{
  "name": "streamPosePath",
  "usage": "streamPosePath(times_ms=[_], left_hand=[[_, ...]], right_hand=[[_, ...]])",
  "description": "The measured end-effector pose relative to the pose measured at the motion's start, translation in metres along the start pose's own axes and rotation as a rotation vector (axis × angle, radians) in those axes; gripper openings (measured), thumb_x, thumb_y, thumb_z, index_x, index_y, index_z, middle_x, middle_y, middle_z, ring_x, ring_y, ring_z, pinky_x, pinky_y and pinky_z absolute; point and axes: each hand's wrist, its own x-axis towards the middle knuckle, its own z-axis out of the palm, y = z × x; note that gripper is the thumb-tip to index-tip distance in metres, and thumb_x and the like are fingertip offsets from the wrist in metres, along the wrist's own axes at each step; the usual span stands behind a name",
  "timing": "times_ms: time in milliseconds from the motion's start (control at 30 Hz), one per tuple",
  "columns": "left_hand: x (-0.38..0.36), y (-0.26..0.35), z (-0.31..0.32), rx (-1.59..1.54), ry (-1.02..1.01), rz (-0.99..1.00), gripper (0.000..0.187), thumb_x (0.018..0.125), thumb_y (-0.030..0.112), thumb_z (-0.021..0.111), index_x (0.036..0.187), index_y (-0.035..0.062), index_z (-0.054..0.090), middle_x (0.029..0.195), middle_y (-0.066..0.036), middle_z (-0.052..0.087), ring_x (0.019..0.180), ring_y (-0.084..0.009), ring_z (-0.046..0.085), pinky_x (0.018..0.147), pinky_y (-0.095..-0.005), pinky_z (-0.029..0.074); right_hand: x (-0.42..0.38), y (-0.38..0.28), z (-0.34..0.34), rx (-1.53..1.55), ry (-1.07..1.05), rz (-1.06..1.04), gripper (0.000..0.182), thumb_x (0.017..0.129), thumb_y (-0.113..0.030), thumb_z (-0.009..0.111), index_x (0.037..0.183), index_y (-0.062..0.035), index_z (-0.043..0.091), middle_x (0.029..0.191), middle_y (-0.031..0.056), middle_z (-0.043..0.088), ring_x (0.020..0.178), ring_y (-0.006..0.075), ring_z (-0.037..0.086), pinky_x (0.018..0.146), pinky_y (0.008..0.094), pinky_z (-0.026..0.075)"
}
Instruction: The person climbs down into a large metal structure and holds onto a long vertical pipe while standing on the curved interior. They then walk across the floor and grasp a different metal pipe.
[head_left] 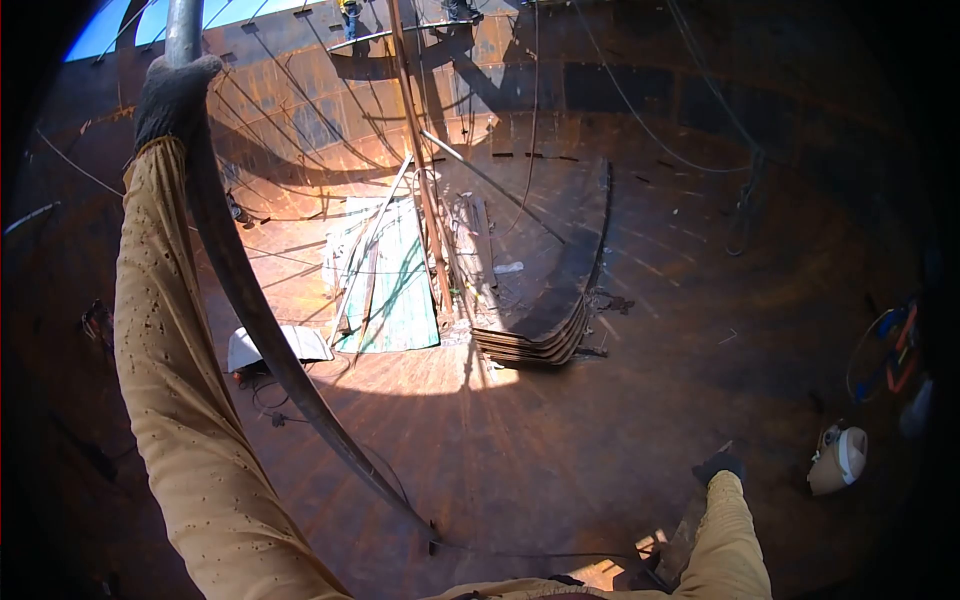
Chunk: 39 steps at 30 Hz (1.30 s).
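My left hand point(178, 98), in a dark grey glove, is raised at the upper left and wrapped round a long metal pole point(262, 320). The pole runs down past my tan sleeve toward the lower middle and looks curved in this wide view. Low on the right is my right hand point(720, 466), in a dark glove and in shadow. It appears closed on a narrow greyish piece point(686, 530) that runs below it, with a bit sticking out above; what this is I cannot make out.
Rusty steel floor and a curved wall point(620, 85) surround me. Stacked curved plates point(535, 345) lie mid-floor beside a pale green sheet point(395, 290) and a leaning rusty post point(420, 170). A white-beige container point(838, 460) stands at right. People point(350, 18) are on a far platform.
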Motion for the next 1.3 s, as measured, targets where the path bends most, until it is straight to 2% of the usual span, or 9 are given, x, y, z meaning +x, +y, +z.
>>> streamPosePath(times_ms=[167, 233, 367, 467, 567, 667, 767, 1167, 1300], left_hand=[[-0.007, 0.009, -0.003, 0.007, -0.022, 0.001, 0.046, 0.078, 0.034, 0.077, 0.101, -0.0036, 0.062, 0.077, -0.008, 0.061, 0.066, -0.0195, 0.061, 0.062, -0.0377, 0.049], [0.005, -0.015, 0.008, -0.053, 0.031, 0.008, 0.042, 0.079, 0.03, 0.077, 0.1, -0.0028, 0.061, 0.078, -0.007, 0.06, 0.065, -0.0186, 0.059, 0.061, -0.0378, 0.048], [0.014, -0.026, 0.019, -0.11, 0.122, -0.012, 0.038, 0.079, 0.024, 0.075, 0.101, -0.0014, 0.059, 0.08, -0.006, 0.058, 0.065, -0.0172, 0.056, 0.06, -0.0371, 0.046], [0.007, -0.016, 0.014, -0.069, 0.06, -0.029, 0.059, 0.076, 0.036, 0.075, 0.116, -0.0056, 0.061, 0.09, -0.016, 0.068, 0.08, -0.0257, 0.069, 0.074, -0.04, 0.053], [0.002, -0.003, 0.01, -0.004, 0.067, -0.069, 0.057, 0.076, 0.033, 0.074, 0.115, -0.0062, 0.061, 0.089, -0.016, 0.068, 0.08, -0.0261, 0.069, 0.075, -0.0398, 0.053], [-0.001, 0.0, 0.007, -0.06, 0.025, -0.049, 0.055, 0.076, 0.03, 0.072, 0.116, -0.0054, 0.061, 0.089, -0.016, 0.069, 0.081, -0.0268, 0.07, 0.076, -0.0402, 0.053], [-0.006, 0.001, 0.009, -0.112, 0.102, 0.01, 0.042, 0.076, 0.028, 0.074, 0.103, -0.0011, 0.059, 0.078, -0.007, 0.059, 0.067, -0.0169, 0.058, 0.061, -0.0364, 0.047], [-0.008, 0.005, 0.009, -0.073, 0.129, 0.001, 0.047, 0.078, 0.029, 0.073, 0.11, -0.0026, 0.058, 0.081, -0.008, 0.059, 0.068, -0.0179, 0.058, 0.063, -0.0364, 0.047], [-0.006, 0.0, 0.013, -0.168, 0.089, -0.01, 0.046, 0.078, 0.028, 0.072, 0.11, -0.0028, 0.058, 0.081, -0.007, 0.059, 0.069, -0.0174, 0.058, 0.063, -0.0359, 0.047]], right_hand=[[-0.012, -0.005, -0.017, -0.028, -0.057, 0.004, 0.073, 0.084, -0.067, 0.06, 0.134, -0.0149, 0.067, 0.141, 0.0098, 0.063, 0.129, 0.0295, 0.061, 0.106, 0.0427, 0.05], [0.018, 0.002, 0.02, -0.002, -0.007, -0.015, 0.083, 0.082, -0.067, 0.063, 0.144, -0.0115, 0.056, 0.146, 0.0115, 0.058, 0.132, 0.0304, 0.058, 0.107, 0.0418, 0.049], [-0.011, 0.0, -0.014, 0.133, -0.048, 0.084, 0.109, 0.078, -0.065, 0.071, 0.157, -0.0023, 0.03, 0.153, 0.0169, 0.05, 0.136, 0.0319, 0.054, 0.111, 0.0401, 0.046], [0.002, 0.002, -0.002, 0.174, -0.055, 0.109, 0.122, 0.075, -0.063, 0.076, 0.159, 0.004, 0.019, 0.154, 0.0208, 0.047, 0.137, 0.0326, 0.053, 0.114, 0.0393, 0.044], [0.003, 0.001, 0.009, 0.229, 0.082, 0.138, 0.081, 0.08, -0.063, 0.071, 0.141, -0.0115, 0.06, 0.147, 0.0161, 0.057, 0.134, 0.0339, 0.056, 0.11, 0.0431, 0.048], [0.007, -0.001, 0.016, 0.211, 0.115, 0.161, 0.086, 0.079, -0.065, 0.071, 0.145, -0.0114, 0.056, 0.15, 0.0159, 0.054, 0.137, 0.0345, 0.053, 0.112, 0.0431, 0.046], [0.024, 0.004, 0.016, 0.121, -0.059, 0.089, 0.126, 0.075, -0.069, 0.072, 0.16, 0.0042, 0.015, 0.155, 0.0191, 0.047, 0.139, 0.0339, 0.051, 0.114, 0.0426, 0.043], [-0.015, -0.004, -0.017, 0.145, -0.072, 0.087, 0.123, 0.075, -0.069, 0.071, 0.159, 0.0041, 0.019, 0.153, 0.0178, 0.05, 0.137, 0.0332, 0.053, 0.114, 0.0434, 0.043], [0.013, 0.004, 0.006, 0.105, -0.102, 0.061, 0.118, 0.077, -0.07, 0.069, 0.159, 0.0023, 0.024, 0.15, 0.0155, 0.054, 0.135, 0.0329, 0.055, 0.113, 0.0434, 0.044]])
